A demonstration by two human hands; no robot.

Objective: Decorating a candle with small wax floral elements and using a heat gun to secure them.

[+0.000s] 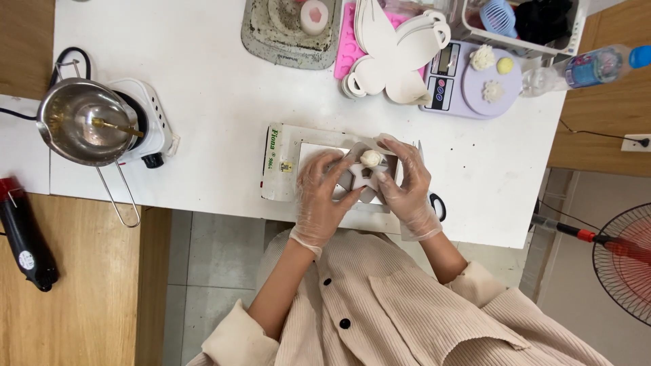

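Two gloved hands grip a white star-shaped mould (363,177) from both sides. The left hand (324,193) and right hand (405,183) curl fingers around it. A small white lump (371,158) sits at its far end, nearer the right hand.

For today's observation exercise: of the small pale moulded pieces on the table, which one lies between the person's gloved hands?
The rounded cream piece on the star-shaped mould, between both hands; the others sit on the lilac scale.

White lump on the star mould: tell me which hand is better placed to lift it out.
Probably the right hand: its fingertips lie right beside the white lump. The left hand grips the star mould lower down, steadying it.
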